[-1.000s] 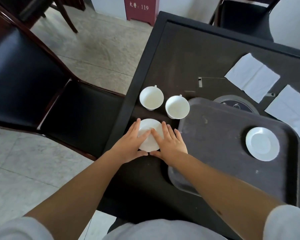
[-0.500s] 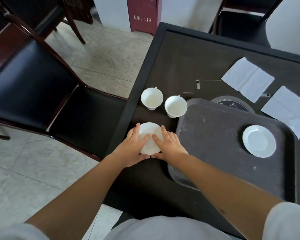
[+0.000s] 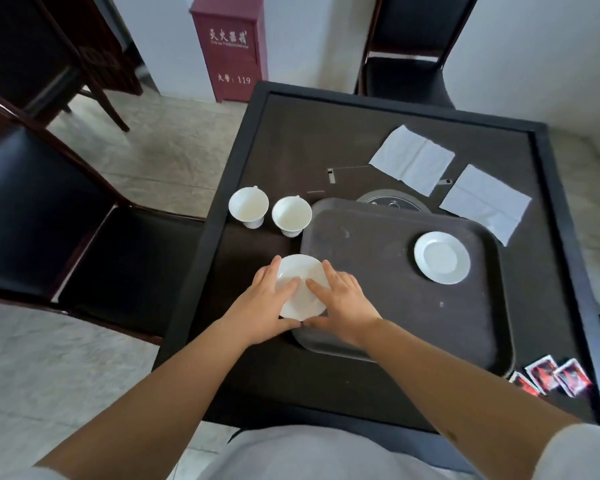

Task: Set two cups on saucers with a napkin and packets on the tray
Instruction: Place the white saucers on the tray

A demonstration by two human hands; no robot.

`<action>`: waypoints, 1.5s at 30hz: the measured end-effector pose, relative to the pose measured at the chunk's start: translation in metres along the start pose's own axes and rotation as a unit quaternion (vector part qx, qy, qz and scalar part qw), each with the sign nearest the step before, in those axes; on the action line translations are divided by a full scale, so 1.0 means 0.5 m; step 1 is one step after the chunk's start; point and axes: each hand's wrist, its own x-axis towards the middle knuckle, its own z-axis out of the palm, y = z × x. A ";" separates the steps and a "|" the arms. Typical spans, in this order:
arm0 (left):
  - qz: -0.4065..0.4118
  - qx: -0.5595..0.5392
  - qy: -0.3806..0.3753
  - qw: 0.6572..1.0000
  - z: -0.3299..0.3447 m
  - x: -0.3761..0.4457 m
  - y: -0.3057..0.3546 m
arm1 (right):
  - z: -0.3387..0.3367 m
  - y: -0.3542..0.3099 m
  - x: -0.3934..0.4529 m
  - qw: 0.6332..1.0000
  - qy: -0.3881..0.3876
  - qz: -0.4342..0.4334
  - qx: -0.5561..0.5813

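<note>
A white saucer (image 3: 300,273) is gripped from both sides by my left hand (image 3: 257,306) and my right hand (image 3: 343,301), at the left rim of the dark tray (image 3: 378,278). It looks slightly lifted and tilted over that rim. A second white saucer (image 3: 441,257) lies on the tray's right part. Two white cups stand upright on the table left of the tray: one (image 3: 248,206) farther left, the other (image 3: 291,215) beside the tray corner. Two white napkins (image 3: 411,159) (image 3: 485,200) lie flat beyond the tray. Red packets (image 3: 551,377) lie at the tray's near right corner.
The dark square table (image 3: 291,140) has a raised rim. A round inset panel (image 3: 392,202) peeks out behind the tray. Black chairs stand to the left (image 3: 66,216) and beyond the table (image 3: 409,71). A red cabinet (image 3: 231,46) stands against the wall.
Both hands have raised the saucer off the table and carried it right, onto the tray's left rim. The camera tilted up, bringing the packets and far chair into view.
</note>
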 end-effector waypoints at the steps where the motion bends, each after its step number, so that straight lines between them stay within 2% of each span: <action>1: 0.004 -0.003 -0.003 1.000 -0.001 0.008 0.017 | -0.003 0.013 -0.011 1.000 0.005 0.007 0.003; 12: 0.066 -0.004 -0.035 0.997 0.009 0.107 0.163 | -0.027 0.158 -0.100 0.997 0.043 0.059 0.037; 19: 0.051 -0.005 -0.045 0.998 0.026 0.189 0.197 | -0.048 0.239 -0.076 0.996 0.046 0.065 0.047; 34: 0.011 0.004 -0.078 0.997 0.037 0.353 0.169 | -0.059 0.325 0.071 0.992 0.030 0.084 0.084; 45: -0.008 -0.029 -0.111 0.993 0.041 0.387 0.154 | -0.040 0.331 0.102 0.992 0.039 0.090 0.079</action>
